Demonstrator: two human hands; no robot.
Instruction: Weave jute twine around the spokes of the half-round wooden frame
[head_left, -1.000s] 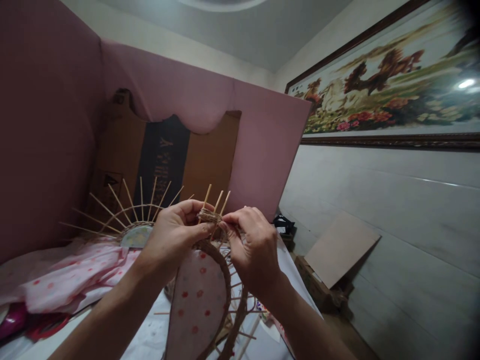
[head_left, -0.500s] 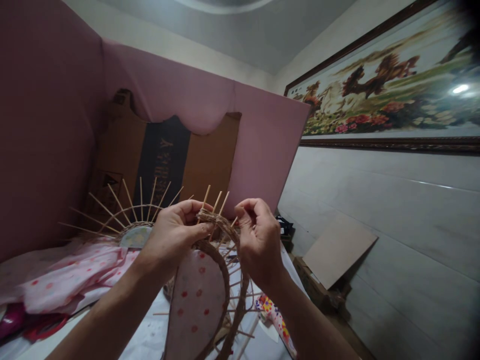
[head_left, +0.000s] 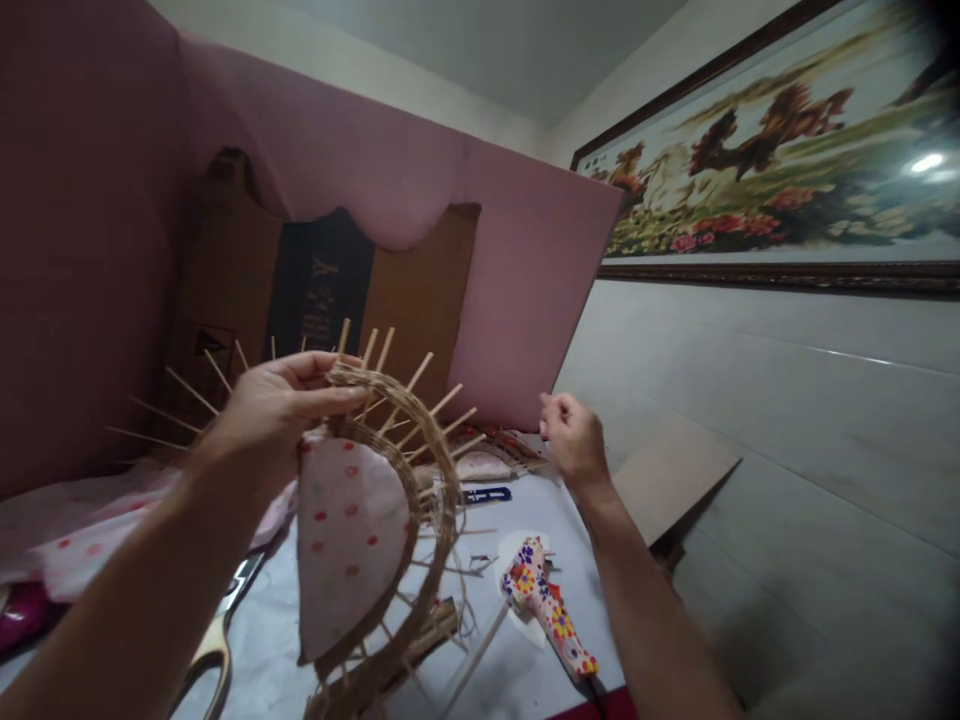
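My left hand (head_left: 281, 405) pinches the top end of a half-round woven piece (head_left: 442, 465). The piece has a pale panel with red dots (head_left: 352, 520), thin wooden sticks fanning outward, and two bands of brown twisted cord round the curve. It is held upright above the table. Out to the right of it, my right hand (head_left: 574, 440) is closed with the fingertips together, apart from the piece; whatever it may grip is too small to make out. Below, between the hands, lies a flower-patterned glue gun (head_left: 546, 605) with a glue stick in its rear.
Scissors (head_left: 217, 640) lie at lower left beside dotted fabric (head_left: 97, 540). A blue utility knife (head_left: 486, 495) and another half-round piece (head_left: 487, 462) are behind the held one. Cardboard (head_left: 420, 290) leans on the pink panel (head_left: 532, 270). A brown board (head_left: 675, 475) stands at right.
My right hand has moved away from the woven piece to the right. My left hand has shifted left and up with the piece, so the glue gun and scissors show more.
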